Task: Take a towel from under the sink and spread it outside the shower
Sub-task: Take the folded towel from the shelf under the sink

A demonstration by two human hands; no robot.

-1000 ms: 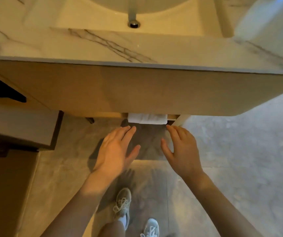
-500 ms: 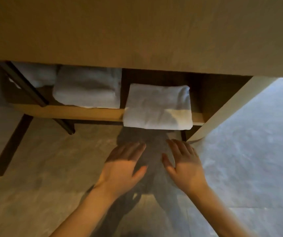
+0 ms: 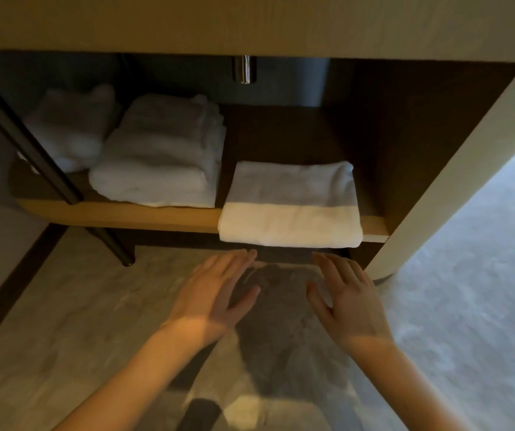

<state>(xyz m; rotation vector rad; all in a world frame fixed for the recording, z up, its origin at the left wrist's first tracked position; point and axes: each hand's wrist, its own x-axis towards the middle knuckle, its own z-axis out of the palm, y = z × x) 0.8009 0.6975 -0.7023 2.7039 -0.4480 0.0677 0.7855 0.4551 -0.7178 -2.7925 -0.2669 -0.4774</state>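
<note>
- The towel lay folded flat at the right end of the shelf under the sink, its front edge hanging a little over the shelf's lip, lit pale along the front and in shadow behind.
- I could read no label, brand or writing on it, nor anywhere else in view.
- My left hand hovered palm down just in front of and below the towel's left front corner, fingers straight and close together, thumb out to the side; it held nothing and I saw no contact with the cloth.
- My right hand hovered the same way below the towel's right front part, fingers slightly fanned, thumb apart, empty and clear of the towel.
- The two hands were apart, with a dark shadow on the floor between them.
- To the left on the same shelf sat a thicker stack of folded white towels, just beside the task towel, and further left a third bundle behind a dark slanted leg.
- A chrome pipe hung down from the vanity's underside above the shelf.
- A pale panel closed the right side.
</note>
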